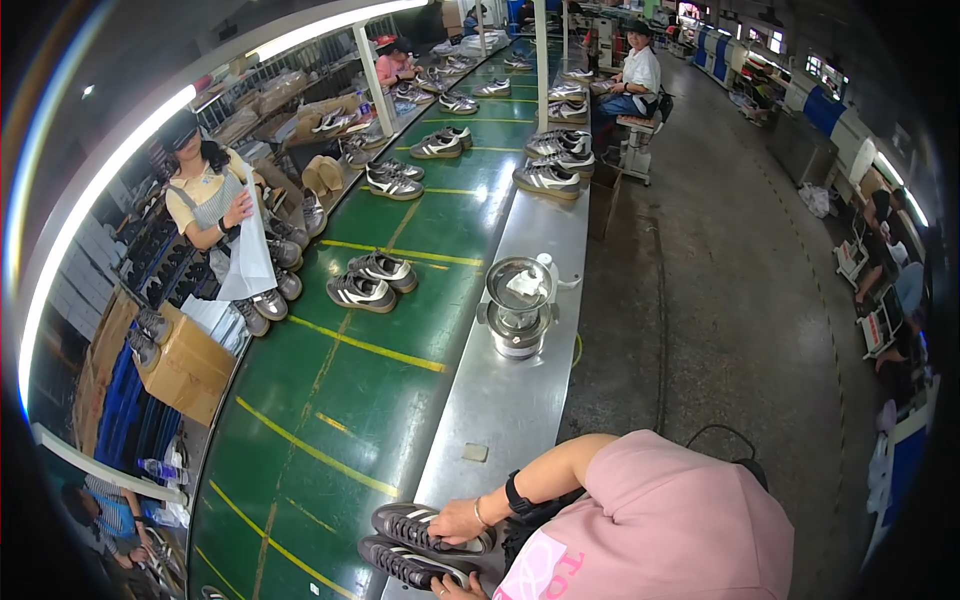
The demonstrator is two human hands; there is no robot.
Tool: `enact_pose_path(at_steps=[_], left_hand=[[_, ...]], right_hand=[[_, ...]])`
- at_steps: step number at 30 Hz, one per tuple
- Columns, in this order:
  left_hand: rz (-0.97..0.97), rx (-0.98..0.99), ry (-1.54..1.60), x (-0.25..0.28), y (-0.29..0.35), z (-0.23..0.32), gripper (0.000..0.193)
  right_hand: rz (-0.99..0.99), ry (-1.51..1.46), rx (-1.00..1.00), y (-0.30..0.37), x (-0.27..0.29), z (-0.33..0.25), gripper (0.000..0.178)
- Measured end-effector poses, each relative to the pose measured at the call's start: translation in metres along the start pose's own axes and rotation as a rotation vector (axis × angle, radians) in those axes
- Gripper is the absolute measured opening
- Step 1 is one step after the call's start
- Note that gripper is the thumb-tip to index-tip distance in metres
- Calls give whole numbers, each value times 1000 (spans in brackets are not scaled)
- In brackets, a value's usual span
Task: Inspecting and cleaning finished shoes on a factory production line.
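- Dark sneaker pair point(420, 545): lies on the green conveyor belt's point(330, 400) near edge; the setting-down step appears in hand.
- Left hand point(458, 520): fingers spread flat on the farther shoe.
- Right hand point(455, 588): touches the nearer shoe, grip unclear; letting go likely comes next.
- Steel pot point(518, 305): farther along the belt's metal side.

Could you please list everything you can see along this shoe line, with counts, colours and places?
Conveyor belt: one, green with yellow lines, running up the middle.
Shoes by the hands: one pair, dark with white stripes, bottom centre.
Shoes further up the belt: many pairs, grey and white.
Metal side shelf: one, grey, right of the belt.
Round metal machine: one, silver, on the shelf.
Cardboard box: one, brown, left.
Co-workers: several, along both sides of the belt.
Left hand: resting on the upper shoe.
Right hand: touching the lower shoe, mostly hidden.
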State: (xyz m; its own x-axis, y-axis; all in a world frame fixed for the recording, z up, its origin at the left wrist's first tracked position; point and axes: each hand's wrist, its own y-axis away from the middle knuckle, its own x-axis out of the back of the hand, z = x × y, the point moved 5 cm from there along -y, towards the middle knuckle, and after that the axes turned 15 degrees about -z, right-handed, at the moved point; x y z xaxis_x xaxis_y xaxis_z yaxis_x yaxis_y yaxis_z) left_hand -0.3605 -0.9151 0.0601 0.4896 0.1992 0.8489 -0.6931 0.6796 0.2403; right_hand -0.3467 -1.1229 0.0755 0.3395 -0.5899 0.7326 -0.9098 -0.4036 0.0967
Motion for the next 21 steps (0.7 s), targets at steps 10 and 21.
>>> enact_pose_path(at_steps=[10, 21], left_hand=[[310, -144, -220, 0, 4, 13, 50], [125, 66, -49, -10, -10, 16, 43]], right_hand=[[-281, 172, -114, -11, 10, -19, 14], [-312, 344, 303, 2, -21, -15, 18]])
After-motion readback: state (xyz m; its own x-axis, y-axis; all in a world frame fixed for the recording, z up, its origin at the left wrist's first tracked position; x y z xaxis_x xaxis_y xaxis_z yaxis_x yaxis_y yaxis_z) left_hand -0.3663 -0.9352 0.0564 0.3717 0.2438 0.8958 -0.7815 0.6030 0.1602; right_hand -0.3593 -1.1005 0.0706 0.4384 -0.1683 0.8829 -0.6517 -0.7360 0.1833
